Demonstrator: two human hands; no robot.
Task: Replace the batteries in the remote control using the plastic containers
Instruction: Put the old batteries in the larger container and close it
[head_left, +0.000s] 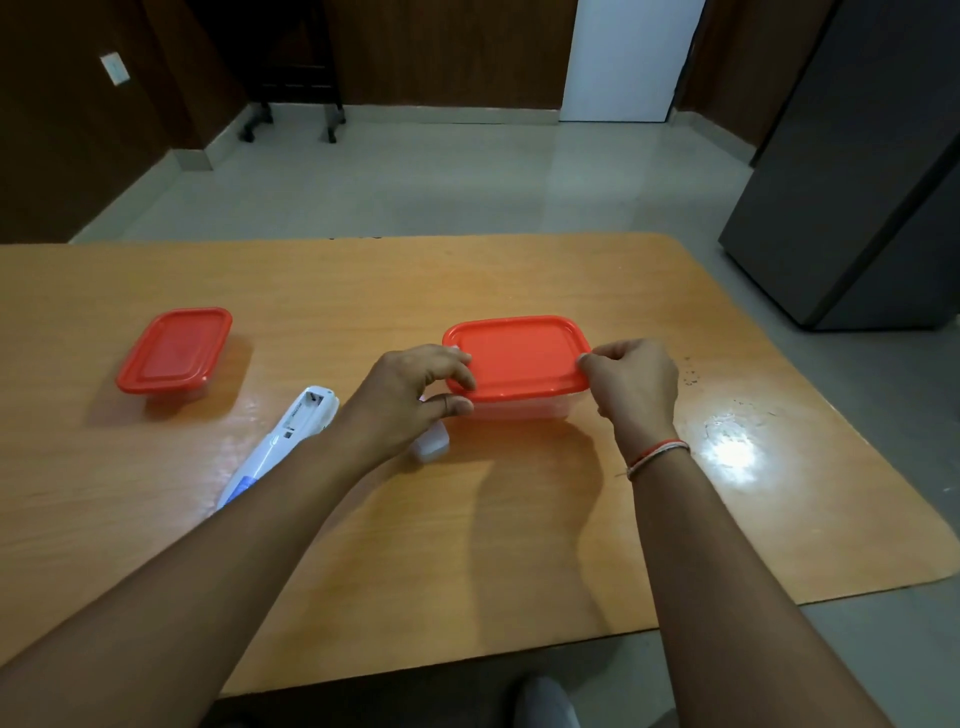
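Observation:
A clear plastic container with a red lid (519, 358) stands mid-table. My left hand (410, 395) grips its left edge, fingers curled over the lid rim and thumb against the side. My right hand (631, 387) pinches the lid's right edge. A white remote control (283, 441) lies face down left of my left forearm, its battery compartment open and empty at the far end. Its white battery cover (431, 441) lies beside my left wrist, partly hidden. A second, smaller red-lidded container (174, 351) sits closed at the far left.
The wooden table (467, 519) ends just right of my right arm and close in front of me. A dark cabinet (857, 182) stands on the floor at the right. A wheeled chair base (291, 119) is far back.

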